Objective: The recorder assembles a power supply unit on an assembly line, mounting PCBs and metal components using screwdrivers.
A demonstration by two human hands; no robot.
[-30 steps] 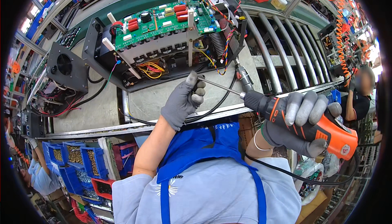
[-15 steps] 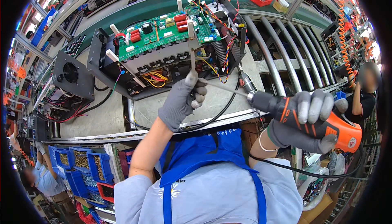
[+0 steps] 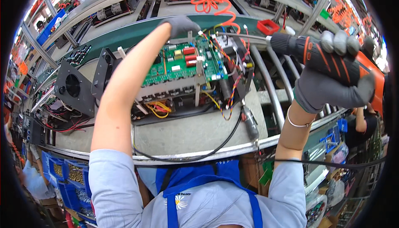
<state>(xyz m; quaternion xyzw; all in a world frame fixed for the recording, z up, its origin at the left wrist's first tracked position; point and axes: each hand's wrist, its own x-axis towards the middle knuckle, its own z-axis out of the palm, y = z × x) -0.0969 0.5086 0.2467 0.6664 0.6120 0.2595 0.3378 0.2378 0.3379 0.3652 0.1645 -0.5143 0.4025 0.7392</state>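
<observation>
The left hand [image 3: 181,25], in a grey work glove, is positioned at the far edge of the rectangular green circuit board [image 3: 168,75], just beside a white upright post [image 3: 190,36]. Its fingertips are turned away from the camera; whether they are spread, pressed together or pinching a part cannot be told from this view. The left forearm crosses above the left portion of the board.

The right hand [image 3: 328,88], also gloved in grey, is closed firmly around the body of an orange-and-black plastic power driver [image 3: 332,59]. The driver is held above the metal conveyor rollers [image 3: 268,86], to the right of the assembly. Its long, thin steel bit [image 3: 245,35] extends leftward to the wiring at the assembly's right end.

The circuit board is mounted on top of an open black sheet-metal chassis [image 3: 102,76], which stands on the grey tabletop [image 3: 178,135]. Red cylindrical components [image 3: 189,50] are fitted to the board; yellow wires [image 3: 158,108] lie below it, inside the chassis.

A grey, slim hand tool [image 3: 250,124] lies near the chassis, at the tabletop's right side. A black flexible cable [image 3: 229,135] curves across the tabletop in front. A black fan housing [image 3: 75,88] stands to the left.
</observation>
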